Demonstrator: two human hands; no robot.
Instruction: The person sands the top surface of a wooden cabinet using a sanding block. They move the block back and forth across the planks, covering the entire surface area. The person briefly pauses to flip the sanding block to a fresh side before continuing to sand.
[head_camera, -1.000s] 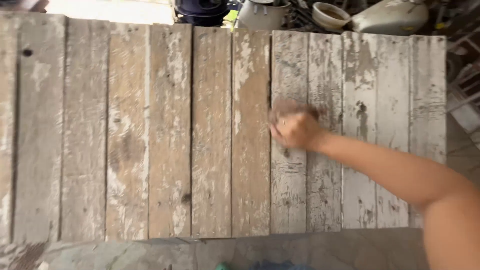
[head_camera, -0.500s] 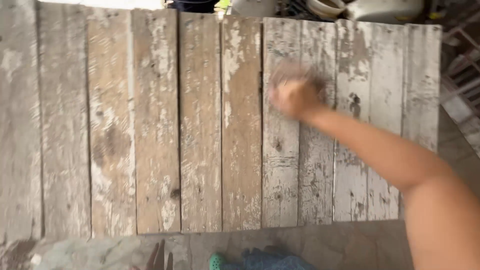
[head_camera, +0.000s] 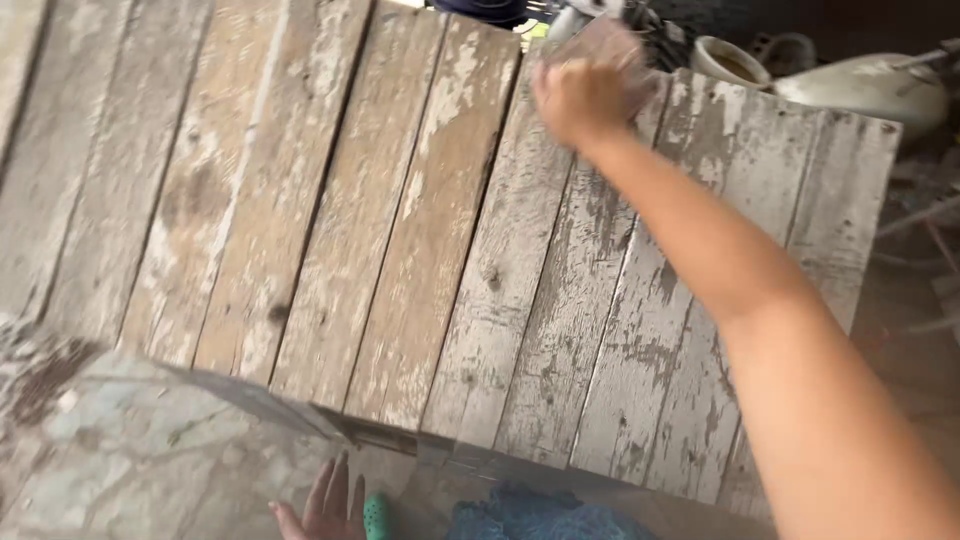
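My right hand (head_camera: 590, 92) is at the far edge of a weathered wooden panel (head_camera: 400, 250) made of several planks with peeling white paint. The fingers are closed over a small brownish pad (head_camera: 612, 45), blurred by motion and pressed flat on the wood. My forearm (head_camera: 760, 310) crosses the panel's right side from the lower right. My left hand is out of view.
Beyond the panel's far edge stand a pale bowl (head_camera: 730, 62), a whitish rounded vessel (head_camera: 870, 90) and dark containers. At the bottom are a foot (head_camera: 320, 505) in a green sandal (head_camera: 376, 515), blue fabric (head_camera: 540, 515) and rough concrete ground (head_camera: 120, 440).
My right hand has slid with the pad from the panel's middle right up to its far edge. The view has tilted and moved closer.
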